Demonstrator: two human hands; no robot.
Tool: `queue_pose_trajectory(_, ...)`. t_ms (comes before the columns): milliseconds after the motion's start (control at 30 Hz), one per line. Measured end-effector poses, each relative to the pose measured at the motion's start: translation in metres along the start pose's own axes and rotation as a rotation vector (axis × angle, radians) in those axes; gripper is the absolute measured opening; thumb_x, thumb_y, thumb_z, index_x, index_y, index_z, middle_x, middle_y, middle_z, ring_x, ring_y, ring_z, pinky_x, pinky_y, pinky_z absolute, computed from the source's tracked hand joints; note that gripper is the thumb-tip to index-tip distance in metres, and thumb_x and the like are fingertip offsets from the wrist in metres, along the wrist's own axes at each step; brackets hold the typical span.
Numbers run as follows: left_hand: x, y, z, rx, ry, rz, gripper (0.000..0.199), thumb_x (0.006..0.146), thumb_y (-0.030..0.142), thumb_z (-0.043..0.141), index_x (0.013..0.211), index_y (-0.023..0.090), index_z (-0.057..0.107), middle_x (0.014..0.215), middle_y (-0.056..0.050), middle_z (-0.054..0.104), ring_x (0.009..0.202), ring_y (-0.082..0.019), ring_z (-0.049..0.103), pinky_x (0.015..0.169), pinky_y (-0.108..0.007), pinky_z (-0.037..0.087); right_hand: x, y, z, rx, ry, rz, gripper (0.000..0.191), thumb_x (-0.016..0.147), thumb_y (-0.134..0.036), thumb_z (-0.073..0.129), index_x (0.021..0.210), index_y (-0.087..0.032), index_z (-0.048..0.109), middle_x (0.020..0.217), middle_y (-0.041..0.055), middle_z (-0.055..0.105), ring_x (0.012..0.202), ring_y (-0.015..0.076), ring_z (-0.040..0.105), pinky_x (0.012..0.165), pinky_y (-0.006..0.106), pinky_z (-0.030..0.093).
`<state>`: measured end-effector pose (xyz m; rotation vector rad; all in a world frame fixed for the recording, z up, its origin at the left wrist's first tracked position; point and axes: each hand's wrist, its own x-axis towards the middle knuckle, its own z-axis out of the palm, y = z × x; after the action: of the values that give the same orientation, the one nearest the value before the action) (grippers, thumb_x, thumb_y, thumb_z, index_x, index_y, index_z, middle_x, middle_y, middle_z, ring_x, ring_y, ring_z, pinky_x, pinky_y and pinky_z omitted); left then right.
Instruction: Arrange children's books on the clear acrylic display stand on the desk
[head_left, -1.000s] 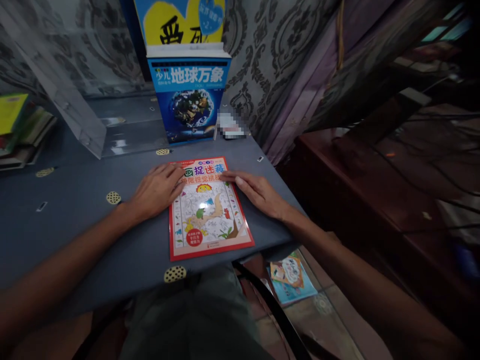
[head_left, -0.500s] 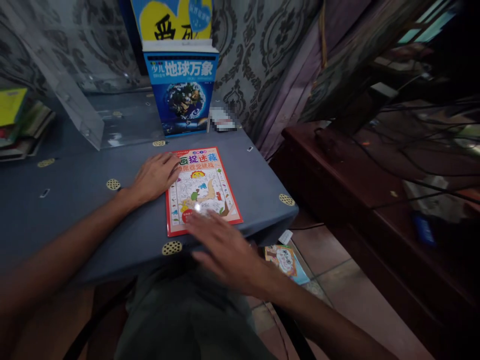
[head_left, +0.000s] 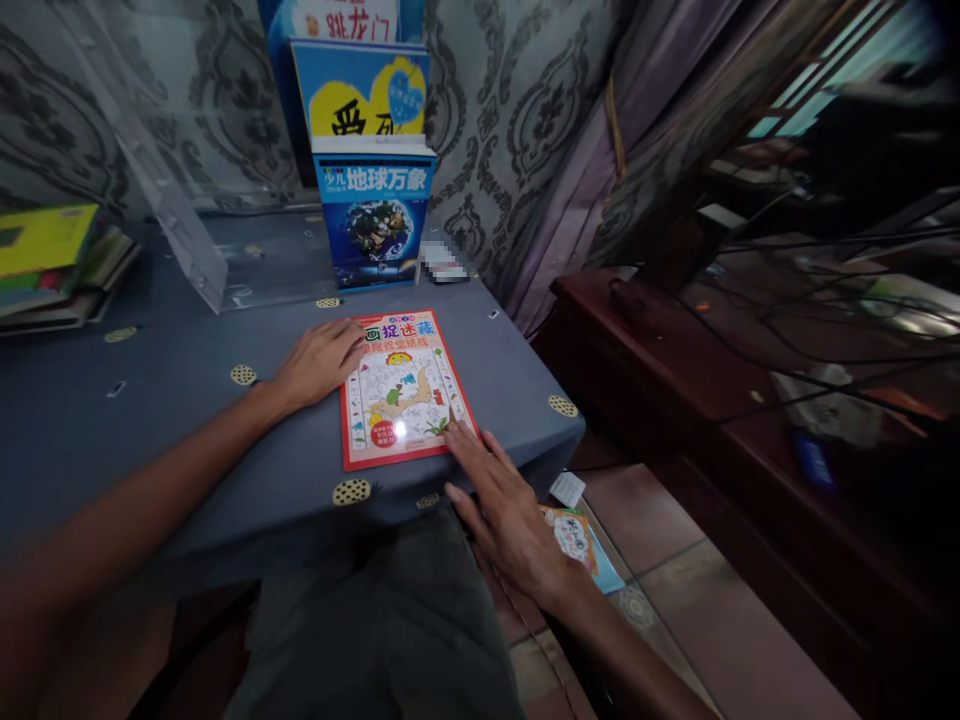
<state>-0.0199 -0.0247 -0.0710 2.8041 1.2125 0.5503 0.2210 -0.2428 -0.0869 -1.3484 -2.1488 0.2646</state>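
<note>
A red-bordered children's picture book [head_left: 405, 400] lies flat and closed near the table's front edge, its cover showing a sun, animals and Chinese lettering. My left hand [head_left: 322, 360] rests on its upper left edge, fingers stretched out over the corner. At the lower right corner, the fingertips of my right hand [head_left: 510, 505] touch the cover. That hand's fingers are extended and its thumb is apart, the palm lying beyond the table edge. Neither hand grips anything.
Blue books, among them one with a globe [head_left: 379, 225], stand in a tiered display behind. A clear plastic stand [head_left: 199, 265] and a book stack [head_left: 56, 265] are at left. Books [head_left: 581, 550] lie on the floor at right, beside a dark red cabinet [head_left: 637, 370] with cables.
My right hand has slid rightwards across the book's lower edge to its right corner. My left hand has stayed on the upper left edge. The camera view has tilted up slightly.
</note>
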Motion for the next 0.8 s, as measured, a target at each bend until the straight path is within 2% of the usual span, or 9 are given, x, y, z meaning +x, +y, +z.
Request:
queue_pose_trajectory(167,-0.001,0.000,-0.001,0.002,0.002,-0.006,0.033,0.100,0.032,0.037,0.116,0.017,0.061,0.126,-0.012,0.065,0.119,-0.025,0.057,0.104,-0.043,0.044,-0.003,0.008,-0.005,0.012,0.059,0.006,0.053,0.103,-0.024,0.044,0.154,-0.024,0.035,0.149,0.0127,0.053,0.139,0.0260,0.049,0.118,0.057,0.037)
queue_pose_trajectory(333,-0.007,0.004,-0.010,0.128,0.016,-0.073,0.034,0.099,0.034,0.041,0.113,0.013,0.064,0.115,-0.015,0.062,0.108,-0.029,0.057,0.097,-0.045,0.047,0.011,0.018,-0.007,0.041,0.123,0.047,0.039,0.103,-0.030,0.044,0.139,-0.022,0.056,0.139,0.0120,0.063,0.135,0.0273,0.054,0.115,0.056,0.042)
queue_pose_trajectory(433,-0.012,0.005,-0.015,0.150,0.027,-0.086,0.035,0.099,0.034,0.040,0.112,0.012,0.064,0.108,-0.015,0.061,0.100,-0.028,0.058,0.091,-0.044,0.049,0.022,0.019,-0.007,0.041,0.151,0.109,0.039,0.102,-0.035,0.043,0.134,-0.021,0.060,0.135,0.0137,0.065,0.131,0.0296,0.058,0.110,0.057,0.045)
queue_pose_trajectory(600,-0.017,-0.005,-0.013,0.019,0.043,0.000,0.032,0.098,0.032,0.038,0.108,0.015,0.063,0.103,-0.012,0.062,0.096,-0.026,0.059,0.091,-0.041,0.050,0.037,-0.004,-0.006,0.130,0.140,0.179,0.039,0.100,-0.038,0.047,0.132,-0.021,0.061,0.132,0.0140,0.067,0.123,0.0287,0.063,0.103,0.051,0.052)
queue_pose_trajectory(800,-0.017,-0.016,-0.017,-0.059,-0.001,0.005,0.030,0.099,0.030,0.038,0.111,0.015,0.061,0.111,-0.011,0.066,0.104,-0.025,0.060,0.098,-0.042,0.047,0.057,-0.039,0.004,0.452,-0.071,0.039,0.038,0.099,-0.038,0.051,0.133,-0.022,0.061,0.136,0.0120,0.065,0.125,0.0254,0.062,0.105,0.050,0.050)
